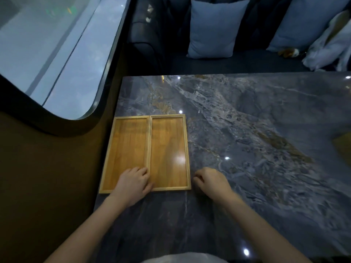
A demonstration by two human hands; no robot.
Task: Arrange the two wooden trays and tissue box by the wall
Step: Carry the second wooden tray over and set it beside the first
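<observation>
Two empty wooden trays lie side by side on the grey marble table [247, 130], long sides touching, at its left edge against the brown wall. The left tray [125, 149] is nearest the wall; the right tray [169, 145] sits flush beside it. My left hand [133, 184] rests over the near end of the left tray, fingers curled at the rim where the trays meet. My right hand [210, 182] lies on the table just right of the right tray's near corner, fingers curled, holding nothing. A tan corner, possibly the tissue box [342, 144], shows at the right edge.
A brown wall [47, 177] with a curved window [47, 54] runs along the left. Behind the table is a dark sofa with a blue cushion [214, 29], a second cushion [303, 21] and white fabric [330, 46] at the far right.
</observation>
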